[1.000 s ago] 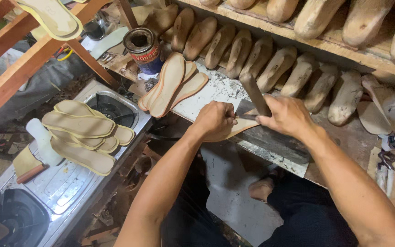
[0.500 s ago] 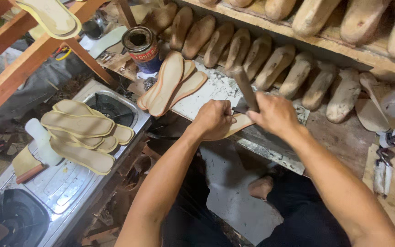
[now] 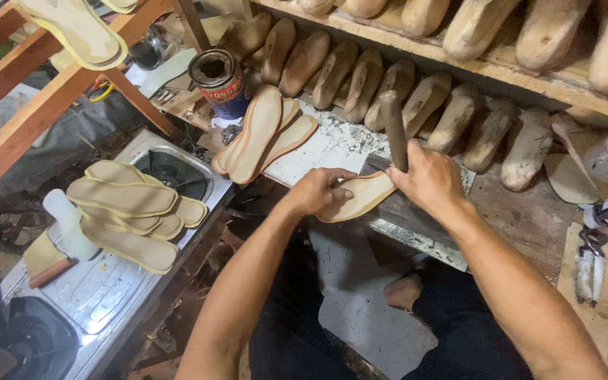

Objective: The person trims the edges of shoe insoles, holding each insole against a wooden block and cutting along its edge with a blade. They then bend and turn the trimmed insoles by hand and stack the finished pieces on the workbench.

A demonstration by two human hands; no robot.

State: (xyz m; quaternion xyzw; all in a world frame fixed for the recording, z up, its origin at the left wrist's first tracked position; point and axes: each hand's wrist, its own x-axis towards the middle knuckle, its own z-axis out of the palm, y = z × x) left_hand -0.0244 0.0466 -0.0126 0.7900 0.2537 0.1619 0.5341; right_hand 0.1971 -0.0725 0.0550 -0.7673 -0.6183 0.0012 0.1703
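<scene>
Both hands (image 3: 318,191) on insole (image 3: 360,197) (knife (image 3: 393,130) upright)

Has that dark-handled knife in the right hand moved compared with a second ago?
Yes. The dark-handled knife has swung more upright, its handle top now against the row of wooden shoe lasts instead of leaning right over the white work slab.

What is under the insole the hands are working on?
The insole rests on a pale, stained work slab, its near end overhanging the edge. The left hand pins it; the right hand holds a knife, its blade tip hidden.
</scene>
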